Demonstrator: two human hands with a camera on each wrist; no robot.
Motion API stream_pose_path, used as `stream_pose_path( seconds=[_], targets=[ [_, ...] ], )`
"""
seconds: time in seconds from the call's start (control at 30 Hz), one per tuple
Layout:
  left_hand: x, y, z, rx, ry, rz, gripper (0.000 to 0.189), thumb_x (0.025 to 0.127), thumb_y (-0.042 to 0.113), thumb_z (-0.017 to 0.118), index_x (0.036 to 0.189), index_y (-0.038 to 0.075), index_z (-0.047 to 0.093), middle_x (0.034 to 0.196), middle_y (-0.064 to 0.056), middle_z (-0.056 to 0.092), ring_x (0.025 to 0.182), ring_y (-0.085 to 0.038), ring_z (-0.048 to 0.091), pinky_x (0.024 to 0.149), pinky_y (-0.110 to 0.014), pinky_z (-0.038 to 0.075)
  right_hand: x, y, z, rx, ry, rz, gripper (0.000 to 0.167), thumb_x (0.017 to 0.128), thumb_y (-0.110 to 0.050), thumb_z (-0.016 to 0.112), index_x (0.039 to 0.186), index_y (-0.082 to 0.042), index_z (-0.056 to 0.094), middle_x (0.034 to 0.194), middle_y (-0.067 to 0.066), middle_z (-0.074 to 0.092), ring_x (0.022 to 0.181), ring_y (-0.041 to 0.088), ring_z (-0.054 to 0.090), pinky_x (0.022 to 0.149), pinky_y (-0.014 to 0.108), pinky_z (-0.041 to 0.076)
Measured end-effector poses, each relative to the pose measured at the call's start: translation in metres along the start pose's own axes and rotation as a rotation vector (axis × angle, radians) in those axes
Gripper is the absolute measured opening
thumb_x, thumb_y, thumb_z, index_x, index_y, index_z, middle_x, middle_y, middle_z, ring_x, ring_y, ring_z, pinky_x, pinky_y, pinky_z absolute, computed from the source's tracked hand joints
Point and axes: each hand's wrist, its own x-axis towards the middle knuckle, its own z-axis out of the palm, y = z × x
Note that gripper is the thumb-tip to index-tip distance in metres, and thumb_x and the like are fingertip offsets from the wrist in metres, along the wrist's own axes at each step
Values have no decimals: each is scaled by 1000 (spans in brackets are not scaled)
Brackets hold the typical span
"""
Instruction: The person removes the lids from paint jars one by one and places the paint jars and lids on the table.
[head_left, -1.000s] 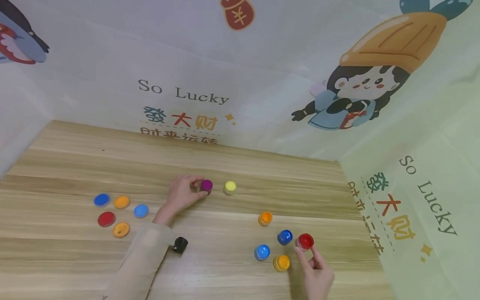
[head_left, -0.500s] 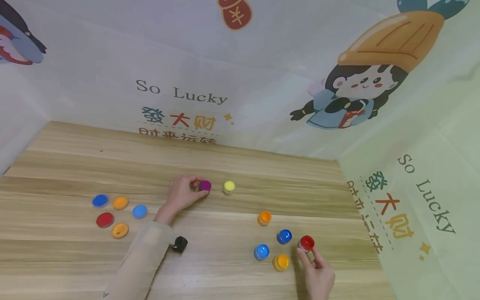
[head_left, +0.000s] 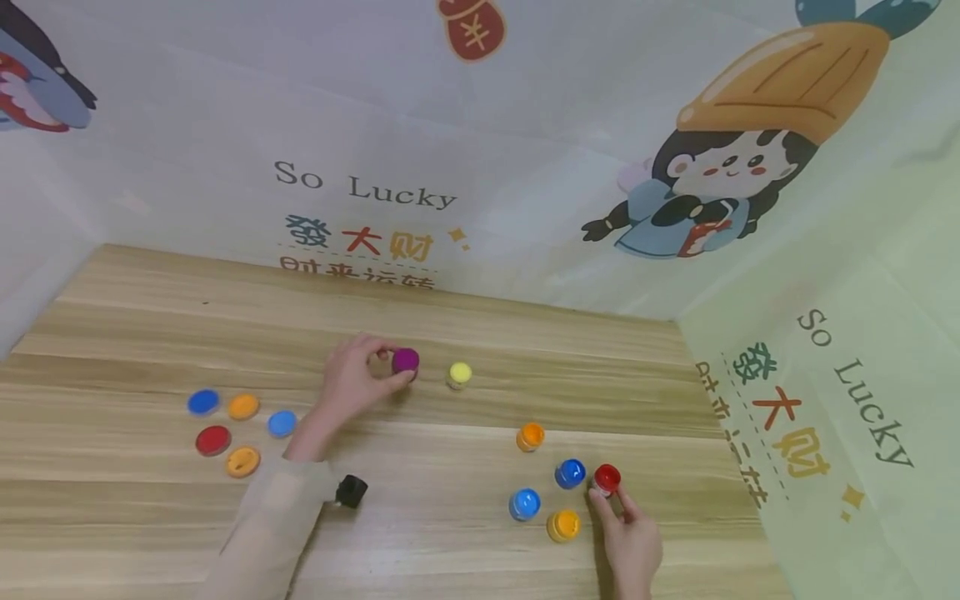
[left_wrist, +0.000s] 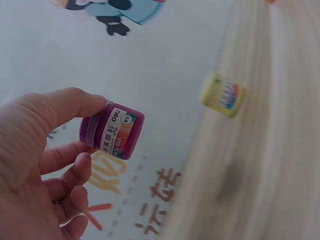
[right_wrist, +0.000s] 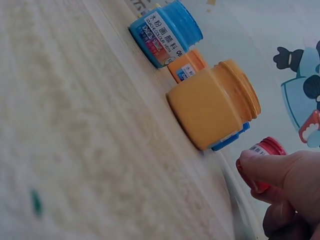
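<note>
Between thumb and fingers, my left hand (head_left: 348, 379) pinches a lidded purple paint jar (head_left: 406, 361). The left wrist view shows this jar (left_wrist: 120, 132) tilted and raised off the table, its printed label facing the camera. A pale yellow paint jar (head_left: 460, 375) stands just to its right. My right hand (head_left: 633, 542) grips an uncapped red paint jar (head_left: 607, 478) at its sides, close beside a dark blue open jar (head_left: 570, 473). A light blue jar (head_left: 524, 504), a yellow-orange jar (head_left: 563, 525) and an orange jar (head_left: 530, 436) stand uncapped nearby.
Several loose lids lie at the left, among them a red lid (head_left: 213, 440), a dark blue lid (head_left: 203, 402) and a light blue lid (head_left: 282, 423). A black wrist camera (head_left: 351, 492) juts from the left sleeve. A printed cloth wall (head_left: 525, 208) bounds the wooden table (head_left: 420, 517).
My left hand has raised the purple jar and drawn it slightly left, farther from the pale yellow jar. My right hand has shifted the red jar a little left, toward the dark blue jar.
</note>
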Motion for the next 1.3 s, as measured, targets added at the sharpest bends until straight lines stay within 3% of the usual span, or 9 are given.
stream_pose_path(
  seconds=[0.27,0.57,0.83,0.97,1.1,1.3],
  targets=[
    [-5,25,-21,-37,83,117,35,68,16,83,96,2,67,83,-11,59,86,-28,47,83,-45,31,3,-2,0,-87,-51,-9,55,78,-37,75,117,0,62,44,-5,32,44,14,32,46,28,24],
    [-11,40,-37,-53,135,206,34,65,12,84,93,1,68,83,-11,60,84,-28,47,79,-41,30,5,-3,0,-127,-81,18,56,79,-38,74,118,0,61,49,-2,40,48,15,36,49,29,25],
    [-15,46,-44,-39,150,253,35,63,11,85,92,1,68,80,-10,60,82,-25,47,77,-40,30,-2,-13,-4,-52,-47,21,62,77,-36,76,126,-4,57,48,-3,37,44,12,33,44,25,26],
    [-19,52,-48,-29,149,293,36,61,11,86,91,2,69,79,-7,60,82,-24,47,77,-40,30,-9,-31,-4,16,17,-44,55,77,-29,77,124,-6,60,47,-5,35,41,8,30,39,21,25],
    [-25,58,-52,-32,132,343,35,60,13,87,89,4,70,78,-5,60,82,-23,47,78,-41,30,-15,-53,-1,114,68,-188,46,75,-17,79,116,-2,65,49,-6,33,42,4,27,38,20,22],
    [-34,69,-55,-24,69,359,32,63,17,85,90,10,70,79,0,58,84,-19,46,78,-41,30,-27,-82,5,265,39,-364,41,73,-10,80,111,0,68,48,-8,30,39,-3,24,36,17,17]
  ],
)
